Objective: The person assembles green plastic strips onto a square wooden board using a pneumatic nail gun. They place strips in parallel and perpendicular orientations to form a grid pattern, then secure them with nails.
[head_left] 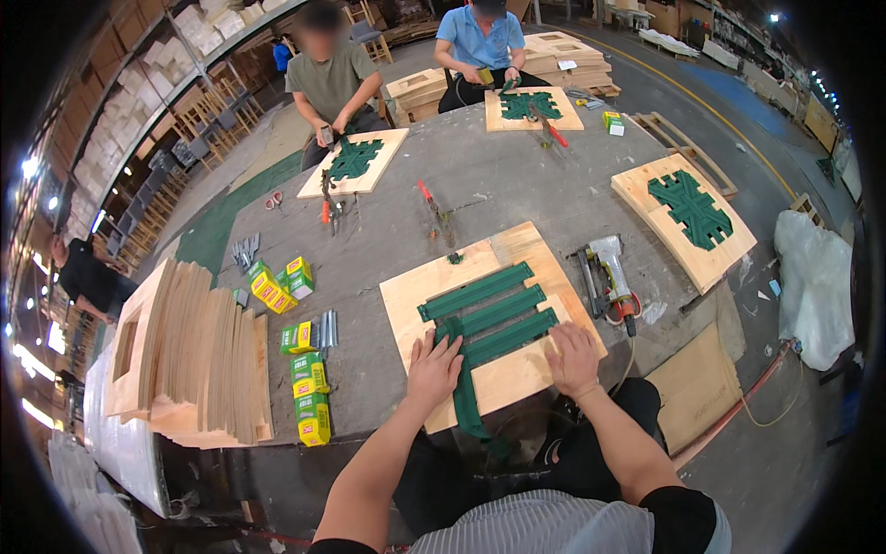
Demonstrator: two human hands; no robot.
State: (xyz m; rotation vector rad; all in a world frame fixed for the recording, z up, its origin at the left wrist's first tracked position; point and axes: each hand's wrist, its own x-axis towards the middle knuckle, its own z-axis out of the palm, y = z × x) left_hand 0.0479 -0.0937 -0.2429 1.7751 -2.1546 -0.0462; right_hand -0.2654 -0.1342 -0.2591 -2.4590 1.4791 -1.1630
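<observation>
A square wooden board [434, 294] lies in front of me, with three green webbing strips [503, 311] running across it side by side over its middle. My left hand [434, 371] presses on a loose green webbing strap [468, 403] at the board's left, with its fingertips on the folded end. The strap's long tail passes under my hand and hangs past the near edge. My right hand [573, 358] rests on the board near its right corner, fingers apart and nothing in them. A staple gun [604, 277] with an air hose lies just beyond the board's right side.
Yellow-green staple boxes [309, 374] and loose staple strips [329, 332] sit to my left, beside a stack of wooden boards [198, 360]. Red-handled pliers [434, 208] lie farther off. A finished webbed board [688, 217] lies right. Two people work across the table.
</observation>
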